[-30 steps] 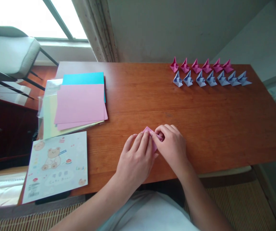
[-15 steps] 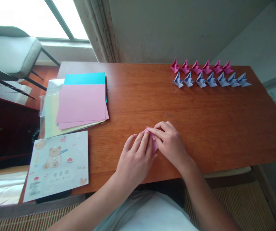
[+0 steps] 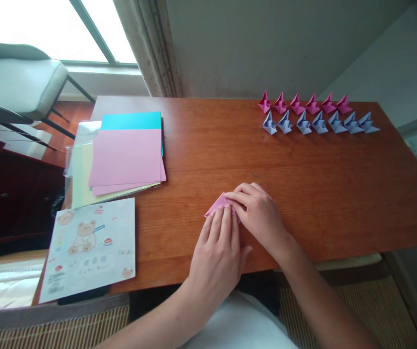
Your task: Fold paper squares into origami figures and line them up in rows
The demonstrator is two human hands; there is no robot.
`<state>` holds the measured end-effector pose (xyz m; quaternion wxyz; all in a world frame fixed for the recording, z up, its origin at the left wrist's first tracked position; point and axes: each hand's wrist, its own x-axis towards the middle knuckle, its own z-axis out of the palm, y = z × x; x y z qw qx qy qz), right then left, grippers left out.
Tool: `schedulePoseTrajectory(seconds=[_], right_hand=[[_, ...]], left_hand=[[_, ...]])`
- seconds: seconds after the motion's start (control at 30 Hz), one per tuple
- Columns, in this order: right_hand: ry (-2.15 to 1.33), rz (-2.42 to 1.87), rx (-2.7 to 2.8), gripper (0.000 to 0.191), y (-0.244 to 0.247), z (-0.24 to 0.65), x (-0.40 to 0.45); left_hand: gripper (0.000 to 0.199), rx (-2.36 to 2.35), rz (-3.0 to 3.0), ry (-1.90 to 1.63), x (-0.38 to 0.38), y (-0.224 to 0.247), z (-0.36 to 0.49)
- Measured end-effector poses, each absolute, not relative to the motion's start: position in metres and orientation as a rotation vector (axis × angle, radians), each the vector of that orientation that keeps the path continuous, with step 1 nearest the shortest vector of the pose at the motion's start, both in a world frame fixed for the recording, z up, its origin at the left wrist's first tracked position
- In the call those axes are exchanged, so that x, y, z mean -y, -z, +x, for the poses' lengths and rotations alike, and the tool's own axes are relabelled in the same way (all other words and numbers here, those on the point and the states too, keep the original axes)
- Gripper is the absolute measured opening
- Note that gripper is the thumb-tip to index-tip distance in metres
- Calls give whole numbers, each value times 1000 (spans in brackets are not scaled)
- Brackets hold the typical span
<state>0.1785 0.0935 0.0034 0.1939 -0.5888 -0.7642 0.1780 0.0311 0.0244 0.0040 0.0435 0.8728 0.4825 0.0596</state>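
A small piece of folded pink paper lies on the table near its front edge, partly covered by my fingers. My left hand rests palm down with its fingers stretched flat over the lower part of the paper. At the paper's top corner, my right hand has its fingers bent and pressed together on the fold. Its thumb is mostly hidden behind the index finger. How the paper is folded under my hands cannot be made out.
Several magenta folded-paper figures stand in a row at the back right, with several pale blue figures in front. Pink sheets lie over blue and yellow ones at left. A bear-printed pad overlies the table's front-left corner.
My left hand has slid down toward me and flattened, uncovering the paper's upper left edge. My right hand stays at the top corner. The view has shifted slightly.
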Motion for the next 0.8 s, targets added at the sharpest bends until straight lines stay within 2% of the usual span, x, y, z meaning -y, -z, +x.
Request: schedulePoseTrajectory(seconds=[0.57, 0.7, 0.8], right_hand=[[-517, -1623, 2098, 18, 5, 183, -93], [-540, -1620, 2083, 17, 6, 184, -94], [-544, -1602, 2068, 18, 7, 184, -92]], left_hand=[[85, -1424, 2630, -259, -23, 9, 28], [78, -1412, 2606, -330, -23, 5, 27], [60, -1370, 2590, -436, -27, 0, 20]])
